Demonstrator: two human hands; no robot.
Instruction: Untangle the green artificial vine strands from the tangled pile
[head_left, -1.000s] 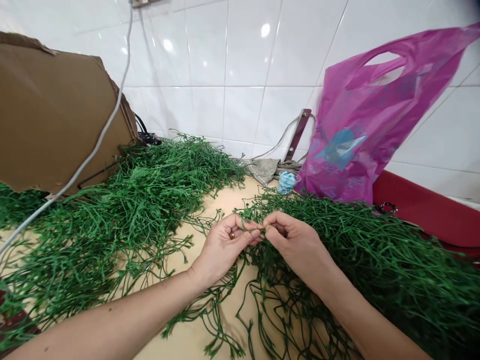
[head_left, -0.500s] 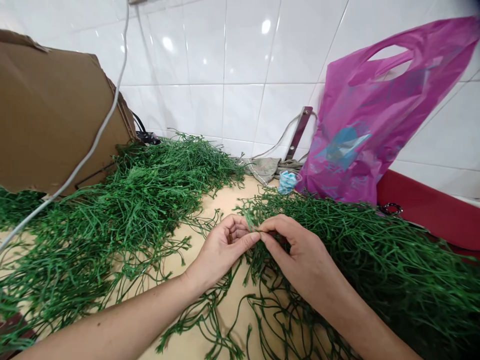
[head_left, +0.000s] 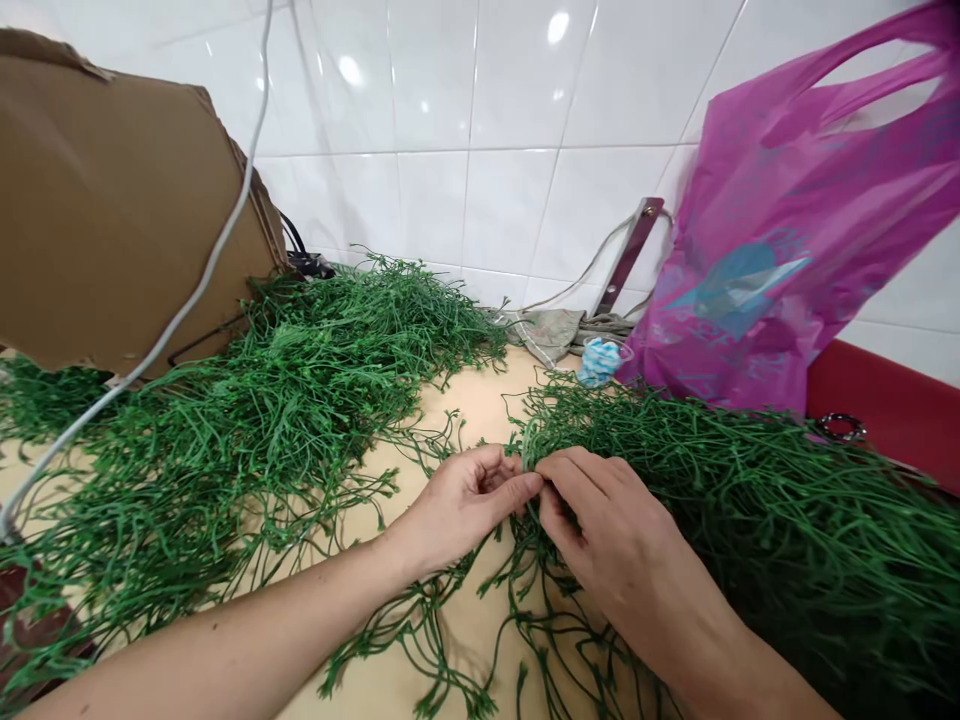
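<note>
My left hand (head_left: 466, 508) and my right hand (head_left: 616, 530) meet at the fingertips over the table, both closed in a pinch. Between them they hold a green plastic-looking plant stem (head_left: 531, 445), its paler strands poking up above the fingers. Its lower part is hidden by my hands. Right beside my right hand lies a thick heap of similar dark green stems (head_left: 787, 490). Loose stems (head_left: 420, 640) with small budded tips are strewn below my wrists. Another large pile of green stems (head_left: 300, 400) spreads to the left of my left hand.
A brown cardboard box (head_left: 112, 220) stands at the left, with a grey-white cable (head_left: 217, 250) hanging before it. Against the tiled wall (head_left: 510, 190) are a pink plastic bag (head_left: 757, 260), a metal bracket (head_left: 630, 255), a grey cloth (head_left: 551, 335) and a small cup with blue-and-white contents (head_left: 598, 360).
The view has shifted slightly, so the surroundings sit further right. My fingers remain pinched together on the stem, and my right fingers have curled in closer around it.
</note>
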